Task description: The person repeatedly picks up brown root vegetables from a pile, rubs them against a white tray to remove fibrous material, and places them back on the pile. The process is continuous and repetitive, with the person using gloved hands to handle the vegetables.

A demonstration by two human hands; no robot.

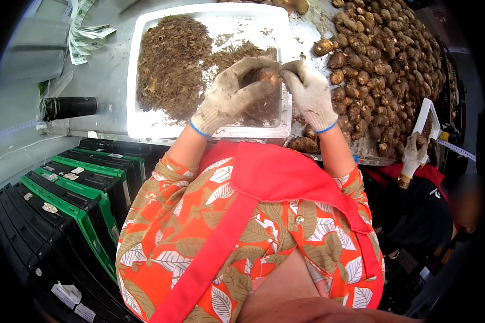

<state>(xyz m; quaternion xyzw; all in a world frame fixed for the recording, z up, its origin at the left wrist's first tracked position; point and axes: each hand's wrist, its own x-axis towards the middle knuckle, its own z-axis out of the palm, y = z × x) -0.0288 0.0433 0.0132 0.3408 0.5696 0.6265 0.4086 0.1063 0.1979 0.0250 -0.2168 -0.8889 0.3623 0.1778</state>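
Observation:
My left hand (230, 91), in a knitted glove with a blue cuff edge, grips a small brown taro corm (268, 75) between thumb and fingers. The fingertips of my right hand (309, 89), gloved the same way, are pinched together at the corm's right edge; any strand of skin between them is too small to make out. Both hands are above the right side of a white foam tray (131, 80). A thick heap of brown fibrous peelings (173, 64) fills the tray's left part, with more scraps beneath my hands.
A big pile of taro corms (372, 72) covers the table's right side. Beyond it a co-worker's gloved hand (413, 155) holds a corm by a smaller white tray (424, 115). At left are a black cylinder (74, 107), printed paper strips (81, 36) and stacked black-and-green crates (76, 194).

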